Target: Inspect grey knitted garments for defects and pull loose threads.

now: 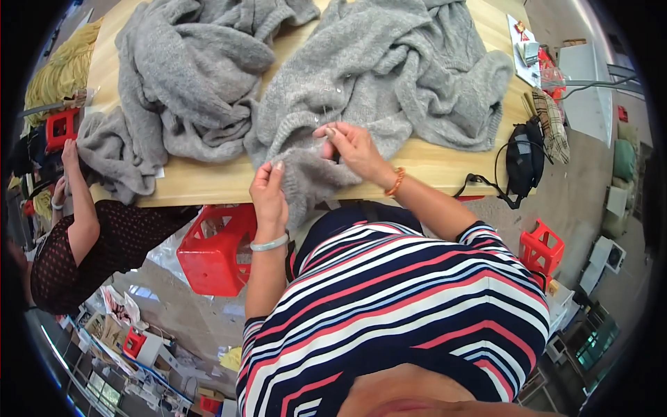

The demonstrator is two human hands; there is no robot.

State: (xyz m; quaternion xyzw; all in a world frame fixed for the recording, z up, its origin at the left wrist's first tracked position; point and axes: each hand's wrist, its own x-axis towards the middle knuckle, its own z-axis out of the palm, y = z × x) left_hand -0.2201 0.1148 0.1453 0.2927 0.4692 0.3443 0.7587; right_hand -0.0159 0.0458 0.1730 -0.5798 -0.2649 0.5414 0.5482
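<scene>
A grey knit garment (361, 76) lies bunched on the table in front of me, its near edge hanging over the front of the tabletop. My left hand (269, 191), with a pale bangle at the wrist, pinches this edge between thumb and fingers. Just right of it and a little farther off, my right hand (354, 151) is over the knit, thumb and forefinger pressed together. What they pinch is too small to make out; a thin bright line shows on the fabric beside the fingertips. An orange beaded bracelet circles the right wrist.
More grey knitwear (194, 76) is heaped on the wooden table (201, 184) at the left, where a co-worker's hand (71, 154) touches it. A black bag (524, 160) with a strap lies at the right edge. Red stools (215, 254) stand below.
</scene>
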